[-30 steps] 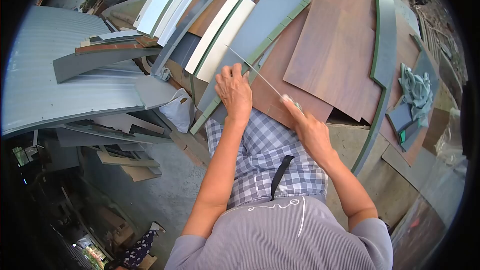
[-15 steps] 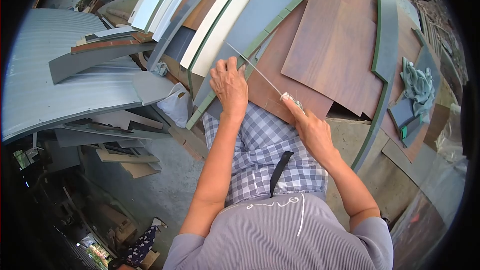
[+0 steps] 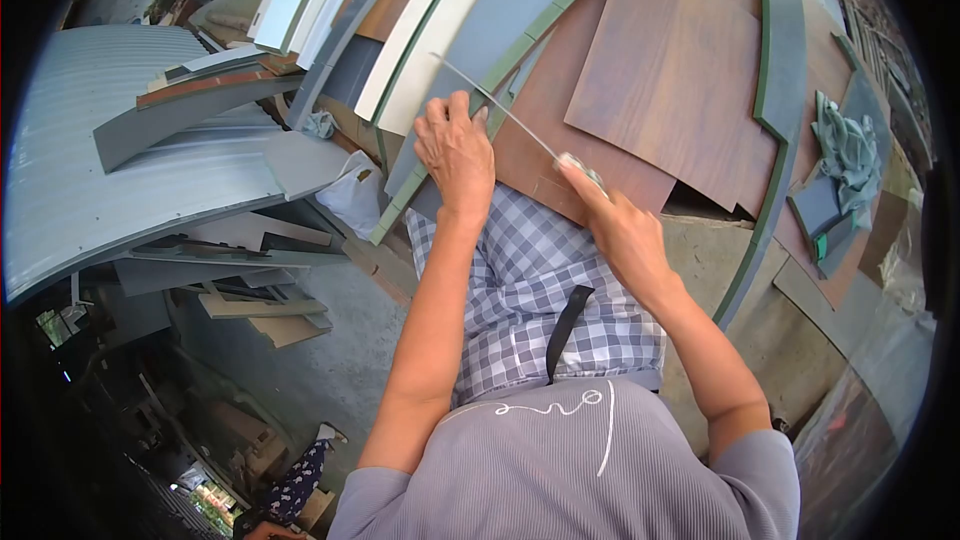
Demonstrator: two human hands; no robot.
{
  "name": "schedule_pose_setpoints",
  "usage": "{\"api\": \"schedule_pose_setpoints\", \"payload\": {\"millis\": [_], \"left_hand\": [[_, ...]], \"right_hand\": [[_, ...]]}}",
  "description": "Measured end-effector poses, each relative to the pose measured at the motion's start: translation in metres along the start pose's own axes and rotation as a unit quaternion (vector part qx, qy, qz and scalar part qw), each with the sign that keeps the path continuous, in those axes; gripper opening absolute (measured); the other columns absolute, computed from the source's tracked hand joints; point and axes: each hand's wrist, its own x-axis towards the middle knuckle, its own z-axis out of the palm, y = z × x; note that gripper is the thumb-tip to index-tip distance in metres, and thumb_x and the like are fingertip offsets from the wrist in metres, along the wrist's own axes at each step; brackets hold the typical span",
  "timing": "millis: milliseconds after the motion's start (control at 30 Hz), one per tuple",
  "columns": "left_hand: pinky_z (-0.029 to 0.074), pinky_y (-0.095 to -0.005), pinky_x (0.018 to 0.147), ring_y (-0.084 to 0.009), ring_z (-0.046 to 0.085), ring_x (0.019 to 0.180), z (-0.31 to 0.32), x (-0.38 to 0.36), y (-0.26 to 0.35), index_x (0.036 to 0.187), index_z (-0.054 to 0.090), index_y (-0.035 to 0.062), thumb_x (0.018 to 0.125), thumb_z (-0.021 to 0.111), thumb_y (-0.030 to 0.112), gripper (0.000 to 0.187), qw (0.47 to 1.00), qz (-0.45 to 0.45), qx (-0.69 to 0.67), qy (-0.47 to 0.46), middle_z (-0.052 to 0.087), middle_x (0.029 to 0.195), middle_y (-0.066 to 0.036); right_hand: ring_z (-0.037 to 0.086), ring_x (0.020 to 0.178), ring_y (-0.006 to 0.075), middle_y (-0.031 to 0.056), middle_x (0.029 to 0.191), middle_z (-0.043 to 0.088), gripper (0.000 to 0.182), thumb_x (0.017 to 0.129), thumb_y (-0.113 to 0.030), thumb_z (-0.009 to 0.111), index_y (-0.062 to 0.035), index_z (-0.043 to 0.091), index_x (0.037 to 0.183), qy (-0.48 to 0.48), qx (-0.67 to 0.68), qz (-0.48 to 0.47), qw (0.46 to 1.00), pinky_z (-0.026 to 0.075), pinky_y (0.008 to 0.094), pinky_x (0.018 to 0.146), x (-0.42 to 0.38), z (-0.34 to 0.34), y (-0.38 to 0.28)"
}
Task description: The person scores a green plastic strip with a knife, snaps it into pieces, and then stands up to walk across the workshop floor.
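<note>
My left hand (image 3: 455, 155) has its fingers curled over a long, narrow green-edged strip (image 3: 535, 40), with the thumb along its right side. Marks cross the strip at intervals. In my right hand (image 3: 625, 240) is the wrapped, whitish handle of a thin saw (image 3: 510, 118), index finger stretched along it. The saw's slim straight blade lies slantwise across the strip just beyond my left fingertips, its tip pointing up and left. The strip's near end reaches down beside my checked trousers (image 3: 540, 240). My left palm hides part of the strip.
Brown wood-grain boards (image 3: 680, 80) lie to the right, beside a long green-edged grey panel (image 3: 785, 40). Crumpled blue-green gloves (image 3: 848, 155) rest farther right. White panels (image 3: 440, 25) and a white bag (image 3: 352, 195) are leftward. Another person's patterned trouser leg (image 3: 300, 480) shows lower left.
The view has tipped slightly, so most things sit higher in the picture. The saw has slid a little up and left across the strip. My left hand keeps its grip.
</note>
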Motion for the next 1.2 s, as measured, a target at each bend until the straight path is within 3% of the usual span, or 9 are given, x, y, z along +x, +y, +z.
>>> {"api": "schedule_pose_setpoints", "payload": {"millis": [133, 300, 667, 900, 1200], "left_hand": [[0.042, -0.0455, 0.080, -0.0298, 0.050, 0.096, 0.002, 0.000, -0.001, 0.102, 0.054, 0.0098, 0.085, 0.067, 0.016, 0.022, 0.999, 0.020, 0.014, 0.031, 0.050, 0.101, -0.007], [0.043, -0.0459, 0.080, -0.0305, 0.051, 0.096, -0.002, 0.002, 0.000, 0.102, 0.055, 0.0099, 0.085, 0.067, 0.017, 0.022, 0.999, 0.018, 0.016, 0.028, 0.050, 0.100, -0.007], [0.043, -0.0465, 0.080, -0.0313, 0.050, 0.100, 0.000, 0.002, -0.003, 0.101, 0.054, 0.0101, 0.083, 0.068, 0.015, 0.023, 0.999, 0.016, 0.000, 0.035, 0.050, 0.101, -0.008], [0.044, -0.0465, 0.078, -0.0319, 0.051, 0.098, 0.000, 0.002, -0.005, 0.101, 0.054, 0.0102, 0.083, 0.068, 0.015, 0.023, 0.999, 0.016, -0.002, 0.048, 0.051, 0.102, -0.009], [0.044, -0.0466, 0.078, -0.0310, 0.051, 0.099, 0.000, 0.000, -0.004, 0.099, 0.055, 0.0106, 0.083, 0.069, 0.015, 0.022, 0.999, 0.006, -0.008, 0.046, 0.051, 0.101, -0.008]], "right_hand": [[0.064, 0.070, 0.0340, 0.0141, 0.079, 0.062, 0.072, 0.082, -0.002, 0.055, -0.0337, 0.036, 0.144, -0.065, -0.007, 0.041, 0.997, 0.052, 0.0431, 0.057, -0.002, -0.005, -0.005], [0.064, 0.065, 0.0328, 0.0136, 0.076, 0.062, 0.073, 0.083, -0.002, 0.055, -0.0343, 0.034, 0.145, 0.013, 0.034, -0.022, 0.999, 0.051, 0.0432, 0.055, 0.093, 0.024, -0.038], [0.065, 0.059, 0.0323, 0.0151, 0.071, 0.060, 0.071, 0.082, -0.001, 0.055, -0.0347, 0.038, 0.142, -0.002, -0.003, -0.004, 1.000, 0.052, 0.0421, 0.049, -0.005, 0.000, -0.006], [0.065, 0.060, 0.0326, 0.0167, 0.073, 0.061, 0.068, 0.083, -0.004, 0.053, -0.0332, 0.038, 0.143, 0.022, 0.020, -0.040, 0.999, 0.052, 0.0423, 0.049, 0.092, 0.025, -0.038], [0.065, 0.060, 0.0327, 0.0153, 0.074, 0.061, 0.070, 0.084, -0.003, 0.054, -0.0364, 0.037, 0.143, -0.009, 0.000, -0.012, 1.000, 0.051, 0.0425, 0.049, -0.003, -0.002, -0.006]]}}
